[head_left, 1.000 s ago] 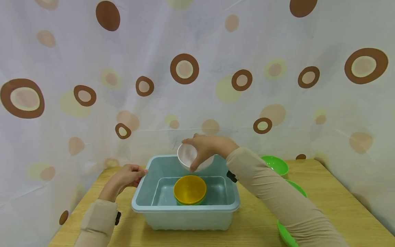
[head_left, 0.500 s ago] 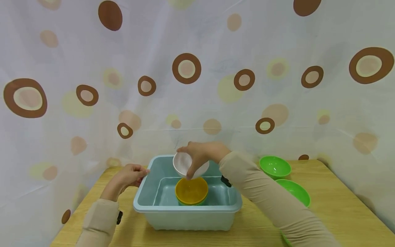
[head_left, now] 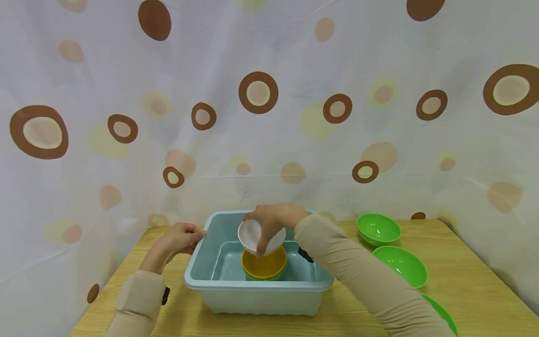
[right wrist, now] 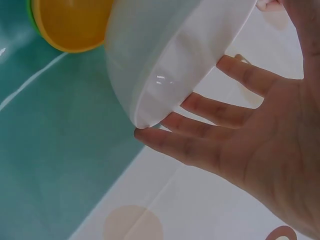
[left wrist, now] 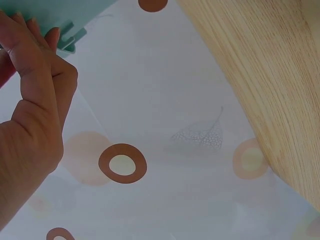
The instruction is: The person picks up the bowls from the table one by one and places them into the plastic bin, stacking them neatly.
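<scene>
— Where is our white bowl [head_left: 249,235]?
— Mid-frame, tilted, partly in front of the yellow bowl [head_left: 267,266] in the tub [head_left: 261,284]. Our right grip [head_left: 269,225] holds it at the rim; our left grip [head_left: 181,238] pinches the tub's left rim.
— How will it handle?
— We think light, stiff, a little slippery; the rim is good to hold.
— What is hidden?
— At lower right our sleeve [head_left: 358,276] covers most of one green bowl [head_left: 443,313]; we cannot tell if white touches yellow.

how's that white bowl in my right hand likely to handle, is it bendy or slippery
The white bowl is probably stiff, since its rim looks undistorted in the right hand. Shiny highlights inside suggest a smooth, possibly slippery surface. Its rounded sides may let it rock if pushed.
</scene>
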A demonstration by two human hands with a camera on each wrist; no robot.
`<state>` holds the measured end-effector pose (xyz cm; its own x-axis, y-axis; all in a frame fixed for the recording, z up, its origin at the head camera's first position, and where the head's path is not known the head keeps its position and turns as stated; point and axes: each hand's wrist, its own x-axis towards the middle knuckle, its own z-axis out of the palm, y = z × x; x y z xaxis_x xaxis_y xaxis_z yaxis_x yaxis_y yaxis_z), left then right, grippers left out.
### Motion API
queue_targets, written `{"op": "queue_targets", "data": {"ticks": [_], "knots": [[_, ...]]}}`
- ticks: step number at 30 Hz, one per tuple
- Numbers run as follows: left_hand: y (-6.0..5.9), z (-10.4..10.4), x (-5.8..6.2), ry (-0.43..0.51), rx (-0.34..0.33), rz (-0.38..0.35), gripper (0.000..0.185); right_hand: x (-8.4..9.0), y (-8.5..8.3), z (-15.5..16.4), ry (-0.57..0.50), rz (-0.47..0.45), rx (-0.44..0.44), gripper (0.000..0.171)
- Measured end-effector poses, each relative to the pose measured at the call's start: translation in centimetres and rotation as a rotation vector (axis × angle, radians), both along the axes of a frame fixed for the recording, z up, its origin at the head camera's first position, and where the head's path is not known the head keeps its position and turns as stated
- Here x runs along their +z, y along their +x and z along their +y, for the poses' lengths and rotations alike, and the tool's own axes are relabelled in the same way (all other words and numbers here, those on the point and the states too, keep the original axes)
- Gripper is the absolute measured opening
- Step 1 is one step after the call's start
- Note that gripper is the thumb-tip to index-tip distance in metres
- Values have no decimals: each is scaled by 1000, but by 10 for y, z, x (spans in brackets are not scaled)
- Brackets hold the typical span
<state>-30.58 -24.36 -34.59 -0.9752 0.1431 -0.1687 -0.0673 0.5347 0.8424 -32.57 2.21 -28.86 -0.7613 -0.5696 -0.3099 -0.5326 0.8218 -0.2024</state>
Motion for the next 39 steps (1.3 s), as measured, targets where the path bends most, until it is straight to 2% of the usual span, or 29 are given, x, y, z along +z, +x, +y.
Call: {"op": "queue_targets", "data": {"ticks": [11, 16, 25, 39], "knots": [[-1, 0, 0, -4, -1, -1, 21, -18, -2, -4, 14, -35, 15, 94], [-2, 0, 0, 1, 5, -4, 20, -22, 2, -8, 41, -50, -29, 94], [-2, 0, -1, -6, 14, -4, 20, -33, 6, -13, 119, -35, -36, 91], [0, 1, 0, -25, 22, -4, 19, -46, 8, -19, 147, -20, -30, 94]]}}
